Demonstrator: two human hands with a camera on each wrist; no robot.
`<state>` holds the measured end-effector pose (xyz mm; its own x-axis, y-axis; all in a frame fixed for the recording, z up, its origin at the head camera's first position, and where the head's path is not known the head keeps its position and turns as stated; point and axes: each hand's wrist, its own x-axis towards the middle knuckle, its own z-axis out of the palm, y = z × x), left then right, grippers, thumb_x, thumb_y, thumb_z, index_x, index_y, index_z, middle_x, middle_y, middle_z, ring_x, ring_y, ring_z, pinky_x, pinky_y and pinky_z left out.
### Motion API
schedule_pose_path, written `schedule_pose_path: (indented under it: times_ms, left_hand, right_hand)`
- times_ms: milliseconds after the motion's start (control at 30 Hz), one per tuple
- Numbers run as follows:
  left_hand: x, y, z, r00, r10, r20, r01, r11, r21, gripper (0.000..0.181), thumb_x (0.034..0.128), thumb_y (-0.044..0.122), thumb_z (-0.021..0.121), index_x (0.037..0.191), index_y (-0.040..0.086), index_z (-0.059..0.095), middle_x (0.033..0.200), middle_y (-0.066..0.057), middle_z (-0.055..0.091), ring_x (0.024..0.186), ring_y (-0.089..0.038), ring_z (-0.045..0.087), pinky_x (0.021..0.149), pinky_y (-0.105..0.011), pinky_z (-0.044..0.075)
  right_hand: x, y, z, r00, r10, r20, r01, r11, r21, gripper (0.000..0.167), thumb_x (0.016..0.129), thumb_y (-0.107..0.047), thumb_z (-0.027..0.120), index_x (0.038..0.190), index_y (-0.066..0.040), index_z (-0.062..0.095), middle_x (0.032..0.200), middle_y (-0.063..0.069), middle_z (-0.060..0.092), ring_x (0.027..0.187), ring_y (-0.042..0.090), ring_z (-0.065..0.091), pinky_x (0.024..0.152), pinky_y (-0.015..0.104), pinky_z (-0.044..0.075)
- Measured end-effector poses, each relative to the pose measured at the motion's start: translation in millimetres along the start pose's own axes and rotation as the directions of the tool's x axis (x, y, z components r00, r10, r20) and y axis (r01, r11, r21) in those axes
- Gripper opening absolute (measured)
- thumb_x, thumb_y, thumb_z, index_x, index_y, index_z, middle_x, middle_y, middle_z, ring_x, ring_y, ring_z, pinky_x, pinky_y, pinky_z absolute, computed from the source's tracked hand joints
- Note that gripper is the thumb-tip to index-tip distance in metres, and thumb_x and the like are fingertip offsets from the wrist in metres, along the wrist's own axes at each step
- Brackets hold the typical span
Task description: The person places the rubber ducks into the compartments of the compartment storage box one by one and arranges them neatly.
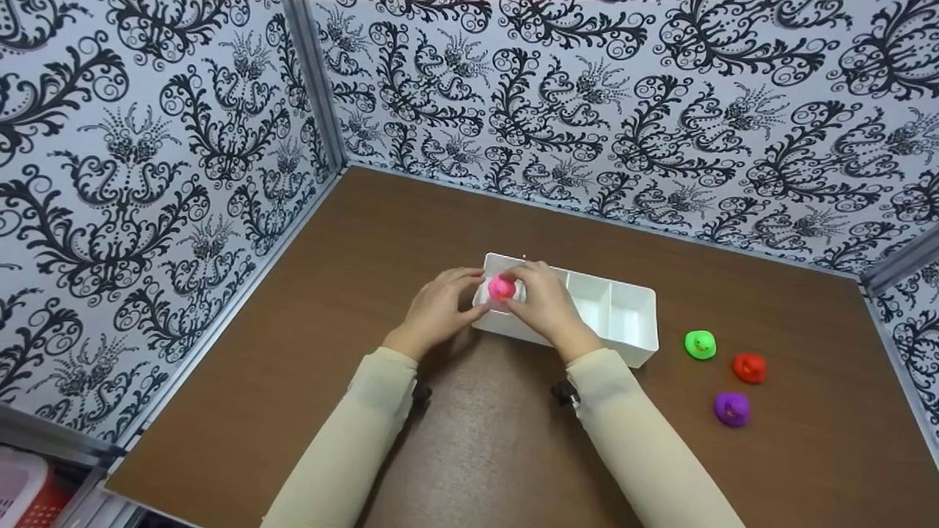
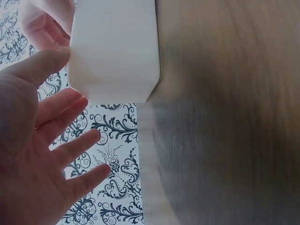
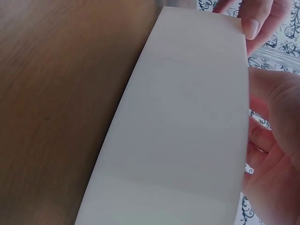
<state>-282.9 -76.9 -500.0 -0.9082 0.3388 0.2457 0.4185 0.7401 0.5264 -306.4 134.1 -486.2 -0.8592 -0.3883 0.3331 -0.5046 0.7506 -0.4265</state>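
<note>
A white divided tray (image 1: 543,334) stands on the brown table. At its left end my left hand (image 1: 439,304) holds the tray, thumb by the near corner and fingers along the end wall. The left wrist view shows this hand (image 2: 47,136) with its outer fingers spread off the tray. My right hand (image 1: 544,301) pinches a small pink rubber duck (image 1: 502,287) between thumb and forefinger, over the leftmost compartment. In the right wrist view the tray's front wall (image 3: 173,112) hides the duck and the fingertips of the right hand (image 3: 276,126).
Right of the tray lie a green duck (image 1: 700,345), a red duck (image 1: 750,367) and a purple duck (image 1: 732,408). Patterned panels (image 1: 557,110) wall the table at the back and sides. A red and white basket (image 1: 29,488) is low at the left.
</note>
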Motion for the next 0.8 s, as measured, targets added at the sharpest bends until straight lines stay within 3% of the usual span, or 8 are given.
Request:
schedule_pose_path:
  times_ms: [200, 533, 800]
  left_hand:
    - [-0.2, -1.1, 1.1, 1.0, -0.013, 0.006, 0.013, 1.0, -0.016, 0.055, 0.0945, 0.046, 0.073, 0.138, 0.013, 0.067, 0.151, 0.001, 0.058, 0.144, -0.023, 0.048, 0.116, -0.052, 0.042]
    - [0.0, -1.7, 0.8, 1.0, -0.013, 0.004, 0.013, 1.0, -0.02, 0.053, 0.0944, 0.044, 0.074, 0.138, 0.014, 0.067, 0.152, 0.002, 0.057, 0.144, -0.022, 0.049, 0.117, -0.051, 0.042]
    - [0.1, -2.0, 1.1, 1.0, -0.018, 0.011, 0.019, 1.0, -0.022, 0.052, 0.0946, 0.041, 0.074, 0.138, 0.013, 0.067, 0.152, 0.002, 0.057, 0.144, -0.022, 0.048, 0.118, -0.051, 0.041]
  right_hand:
    - [4.5, 2, 4, 1.0, -0.011, 0.017, 0.011, 1.0, -0.006, 0.037, 0.079, -0.018, 0.089, 0.111, -0.004, 0.077, 0.114, 0.012, 0.076, 0.108, 0.032, 0.065, 0.097, 0.049, 0.052]
    - [11.5, 0, 6, 0.996, 0.029, 0.085, -0.024, 0.998, -0.063, 0.032, 0.082, -0.023, 0.087, 0.108, -0.007, 0.078, 0.109, 0.009, 0.077, 0.109, 0.032, 0.062, 0.111, 0.058, 0.036]
    - [17.9, -4, 7, 0.989, 0.061, 0.135, -0.039, 0.986, -0.162, 0.028, 0.082, -0.031, 0.088, 0.099, -0.011, 0.079, 0.099, 0.004, 0.078, 0.103, 0.029, 0.063, 0.109, 0.059, 0.03]
